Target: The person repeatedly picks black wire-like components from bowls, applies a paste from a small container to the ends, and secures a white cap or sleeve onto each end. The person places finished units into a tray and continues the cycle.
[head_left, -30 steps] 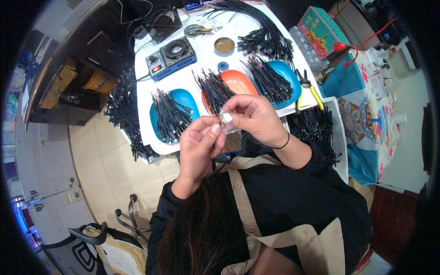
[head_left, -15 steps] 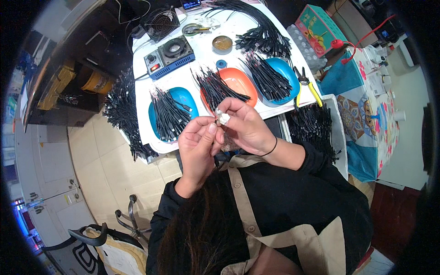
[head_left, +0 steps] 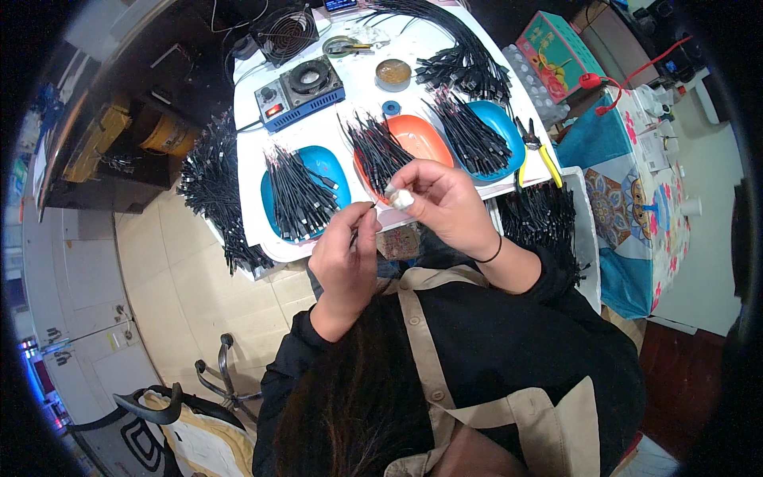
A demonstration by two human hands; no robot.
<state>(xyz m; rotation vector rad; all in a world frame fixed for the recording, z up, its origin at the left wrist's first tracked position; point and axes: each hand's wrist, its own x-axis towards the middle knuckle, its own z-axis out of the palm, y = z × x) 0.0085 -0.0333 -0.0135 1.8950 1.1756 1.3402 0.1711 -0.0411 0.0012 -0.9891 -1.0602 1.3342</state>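
My left hand (head_left: 347,246) is closed in a pinch, with the dark end of a thin black cable (head_left: 373,205) showing at its fingertips. Close to it on the right, my right hand (head_left: 451,205) has its thumb and fingers pressed together around a small white wad or wrap (head_left: 400,198); whether this is held or worn on a digit I cannot tell. A small gap separates the fingertips. Just beyond are black cable bundles in a left blue tray (head_left: 324,161), an orange tray (head_left: 421,137) and a right blue tray (head_left: 510,131).
On the white table (head_left: 358,99) stand a blue-grey heating unit (head_left: 300,95) with a lit red switch, a fan (head_left: 284,36), a round tin (head_left: 393,73) and a blue ring (head_left: 390,107). Yellow-handled pliers (head_left: 540,159) lie at the right edge. More cables (head_left: 540,222) fill a white bin.
My hands have come apart: the left fingertips have drawn back from the right ones, which moved slightly right. The view has shifted a little.
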